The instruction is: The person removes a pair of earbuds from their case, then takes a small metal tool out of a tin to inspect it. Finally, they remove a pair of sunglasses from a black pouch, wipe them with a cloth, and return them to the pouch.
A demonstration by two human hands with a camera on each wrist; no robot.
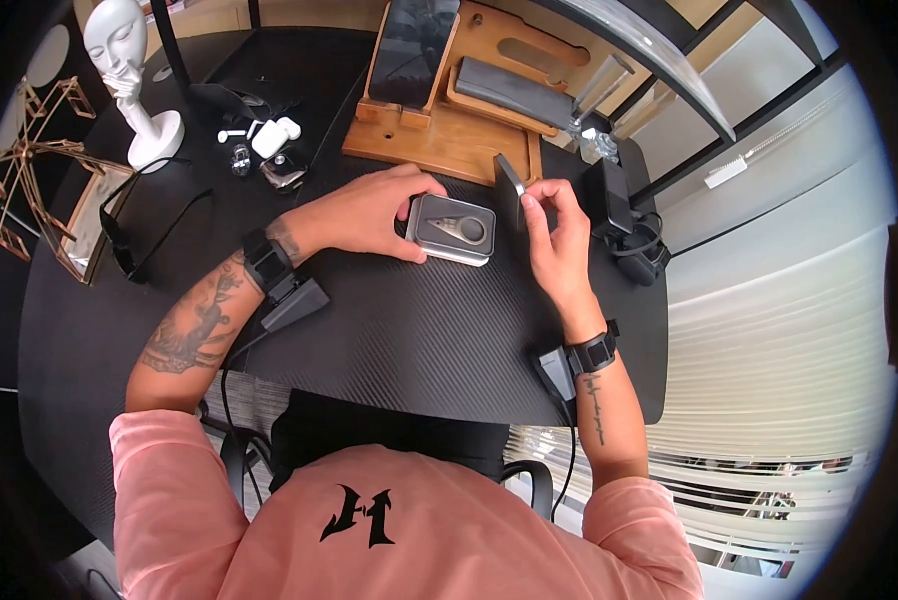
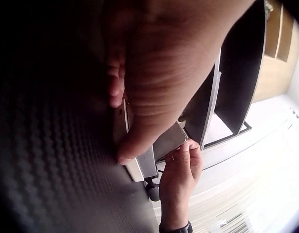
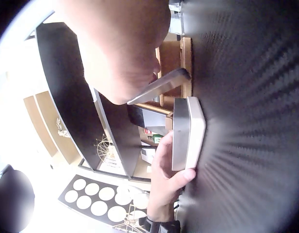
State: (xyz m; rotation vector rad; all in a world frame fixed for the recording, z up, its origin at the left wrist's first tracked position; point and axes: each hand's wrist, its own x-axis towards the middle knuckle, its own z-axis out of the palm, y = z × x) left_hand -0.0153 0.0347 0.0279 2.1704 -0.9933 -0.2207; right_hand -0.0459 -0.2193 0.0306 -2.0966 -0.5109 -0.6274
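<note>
A small rectangular metal tin [image 1: 454,259] lies open on the black tabletop, in front of me. Inside it, on dark lining, rests a silvery pointed metal piece [image 1: 447,228] with a ring at its wide end. My left hand [image 1: 374,212] grips the tin's left side between thumb and fingers. To the right, my right hand [image 1: 557,240] pinches the tin's lid [image 1: 510,181] by its edge and holds it up on its side, apart from the tin. The right wrist view shows the lid [image 3: 161,87] edge-on, tilted above the tin [image 3: 180,138].
Behind the tin stands a wooden organizer [image 1: 399,145] bearing a phone [image 1: 415,50] and a dark case [image 1: 514,90]. Earbuds [image 1: 269,138], black glasses [image 1: 129,235], a white sculpture [image 1: 154,140] and a wooden model wheel [image 1: 39,155] are at left. A black device [image 1: 607,200] sits at right.
</note>
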